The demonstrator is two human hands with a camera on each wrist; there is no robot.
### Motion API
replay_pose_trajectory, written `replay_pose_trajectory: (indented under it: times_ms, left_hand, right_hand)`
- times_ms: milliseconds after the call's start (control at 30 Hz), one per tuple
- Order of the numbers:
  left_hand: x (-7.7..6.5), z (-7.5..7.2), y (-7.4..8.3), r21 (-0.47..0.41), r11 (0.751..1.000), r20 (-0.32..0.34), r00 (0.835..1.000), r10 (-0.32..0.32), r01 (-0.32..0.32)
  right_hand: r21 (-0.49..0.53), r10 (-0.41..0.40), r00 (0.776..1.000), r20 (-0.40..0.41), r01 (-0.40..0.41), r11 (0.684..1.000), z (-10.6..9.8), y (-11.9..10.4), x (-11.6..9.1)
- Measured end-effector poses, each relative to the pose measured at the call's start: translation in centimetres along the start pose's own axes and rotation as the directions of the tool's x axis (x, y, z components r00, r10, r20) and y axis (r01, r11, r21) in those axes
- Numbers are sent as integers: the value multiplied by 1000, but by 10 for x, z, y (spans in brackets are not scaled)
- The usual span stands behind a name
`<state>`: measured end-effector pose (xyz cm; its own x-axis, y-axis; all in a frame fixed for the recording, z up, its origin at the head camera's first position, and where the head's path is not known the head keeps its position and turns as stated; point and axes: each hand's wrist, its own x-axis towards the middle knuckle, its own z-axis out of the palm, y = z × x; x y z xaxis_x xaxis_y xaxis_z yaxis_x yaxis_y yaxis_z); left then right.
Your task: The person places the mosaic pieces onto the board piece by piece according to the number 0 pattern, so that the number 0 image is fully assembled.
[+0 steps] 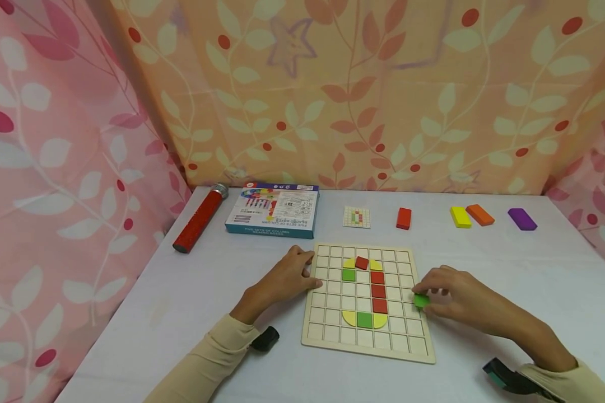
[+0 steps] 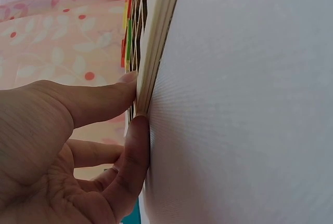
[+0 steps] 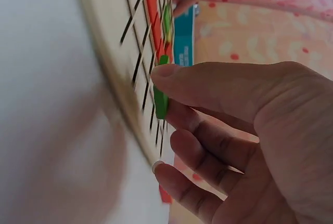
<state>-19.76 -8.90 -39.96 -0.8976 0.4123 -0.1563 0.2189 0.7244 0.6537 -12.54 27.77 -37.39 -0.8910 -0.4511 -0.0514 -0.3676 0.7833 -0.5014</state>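
Observation:
A wooden grid board [image 1: 368, 350] lies flat on the table. My left hand [image 1: 282, 278] grips its left edge; in the left wrist view the thumb [image 2: 101, 101] touches the rim and a curled finger bears against the side. Over the board's right edge, my right hand [image 1: 464, 299] pinches a green tile [image 1: 421, 301] between thumb and fingers, also seen as a green piece [image 3: 162, 99] in the right wrist view. On the grid sit red squares [image 1: 378, 291], green squares [image 1: 364, 319] and yellow rounded pieces [image 1: 349, 318]. One red square [image 1: 362, 262] at the top is tilted.
Behind the board lie a small pattern card [image 1: 356, 217], a red stack [image 1: 404, 218], a yellow stack [image 1: 461, 217], an orange stack [image 1: 480, 214] and a purple stack [image 1: 522, 219]. At the back left are a box [image 1: 272, 210] and a red tube [image 1: 200, 220]. Patterned curtains enclose the table.

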Motion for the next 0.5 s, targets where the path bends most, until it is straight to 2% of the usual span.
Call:
replay_pose_trajectory:
  times_ms: [200, 367, 500]
  left_hand:
    - [0, 0, -1, 5, 1000, 3, 1000, -2, 2]
    - [1, 1, -1, 12, 1000, 5, 1000, -2, 2]
    - [1, 0, -1, 20, 1000, 7, 1000, -1, 1]
  right_hand:
    - [53, -155, 988, 12, 154, 987, 12, -27, 37]
    - [33, -218, 976, 16, 218, 975, 28, -44, 65]
    - [1, -232, 972, 22, 232, 973, 39, -54, 81]
